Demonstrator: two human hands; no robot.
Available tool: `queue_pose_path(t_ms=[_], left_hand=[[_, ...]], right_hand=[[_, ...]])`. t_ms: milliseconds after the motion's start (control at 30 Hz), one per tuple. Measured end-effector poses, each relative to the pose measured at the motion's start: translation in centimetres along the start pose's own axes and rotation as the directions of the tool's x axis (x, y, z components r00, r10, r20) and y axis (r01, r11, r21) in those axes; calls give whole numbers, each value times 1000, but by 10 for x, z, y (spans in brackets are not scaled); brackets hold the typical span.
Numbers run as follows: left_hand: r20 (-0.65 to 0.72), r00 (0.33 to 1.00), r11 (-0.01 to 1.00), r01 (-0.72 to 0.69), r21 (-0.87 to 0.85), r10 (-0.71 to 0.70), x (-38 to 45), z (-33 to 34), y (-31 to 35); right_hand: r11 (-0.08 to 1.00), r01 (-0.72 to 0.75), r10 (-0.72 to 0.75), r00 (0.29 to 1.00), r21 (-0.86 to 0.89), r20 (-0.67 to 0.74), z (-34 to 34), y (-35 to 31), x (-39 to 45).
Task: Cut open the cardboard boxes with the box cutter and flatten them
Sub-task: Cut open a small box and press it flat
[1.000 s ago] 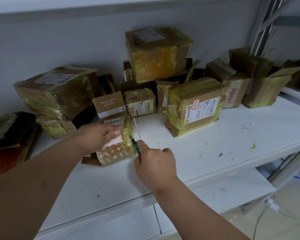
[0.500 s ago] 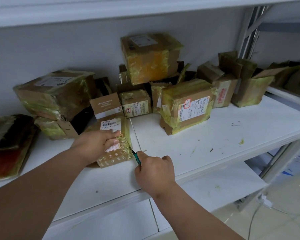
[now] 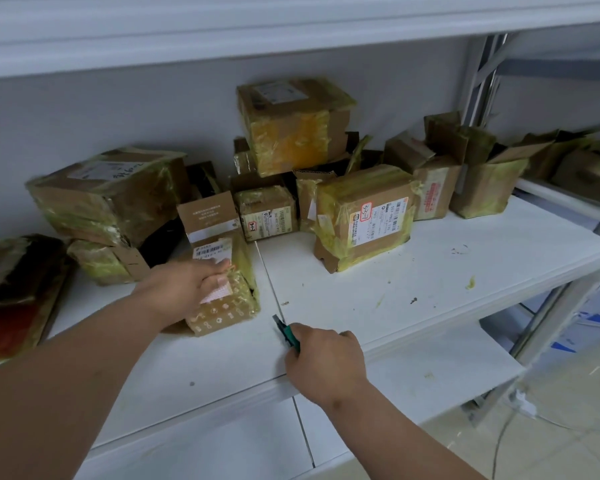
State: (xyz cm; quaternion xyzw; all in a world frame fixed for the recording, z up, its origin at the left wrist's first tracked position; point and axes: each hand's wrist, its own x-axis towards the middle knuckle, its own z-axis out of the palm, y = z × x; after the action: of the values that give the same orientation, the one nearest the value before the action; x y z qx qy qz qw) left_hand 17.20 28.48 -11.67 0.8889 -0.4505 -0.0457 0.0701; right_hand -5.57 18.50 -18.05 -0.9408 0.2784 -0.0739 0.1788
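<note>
A small taped cardboard box (image 3: 227, 299) with white printed icons stands on the white shelf (image 3: 378, 292) near its front left. My left hand (image 3: 184, 287) presses down on the box's top and left side. To the right of the box, my right hand (image 3: 323, 362) is shut around a green box cutter (image 3: 286, 334). Its blade points up and left, a short gap away from the box's lower right corner and not touching it.
Several taped cardboard boxes crowd the back of the shelf, among them a labelled box (image 3: 364, 216) and a stacked box (image 3: 293, 124). A flattened pile (image 3: 11, 292) lies at far left. A metal post (image 3: 482, 91) rises at right. A lower shelf (image 3: 430, 375) juts out below.
My right hand has drawn the box cutter down and right, away from the small box's side. My left hand has stayed on the box.
</note>
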Motion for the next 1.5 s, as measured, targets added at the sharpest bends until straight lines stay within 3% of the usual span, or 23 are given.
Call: queue_pose_path(t_ms=[200, 500, 833, 1000, 1300, 1500], left_hand=[[13, 1000, 999, -25, 33, 24, -3, 8, 7], [44, 999, 998, -18, 59, 16, -7, 2, 13], [56, 998, 989, -22, 146, 14, -9, 1, 21], [47, 999, 999, -5, 53, 3, -12, -2, 14], [58, 998, 998, -16, 62, 12, -14, -1, 12], [58, 998, 998, -8, 58, 4, -16, -1, 16]], right_hand=[[996, 73, -65, 984, 42, -168, -10, -6, 13], [991, 96, -104, 990, -92, -93, -1, -18, 21], [993, 28, -20, 997, -115, 70, -8, -20, 20], [993, -16, 39, 979, -116, 200, -5, -14, 14], [998, 51, -51, 999, -34, 9, -5, -12, 13], [996, 59, -53, 995, -69, 86, -5, -13, 16]])
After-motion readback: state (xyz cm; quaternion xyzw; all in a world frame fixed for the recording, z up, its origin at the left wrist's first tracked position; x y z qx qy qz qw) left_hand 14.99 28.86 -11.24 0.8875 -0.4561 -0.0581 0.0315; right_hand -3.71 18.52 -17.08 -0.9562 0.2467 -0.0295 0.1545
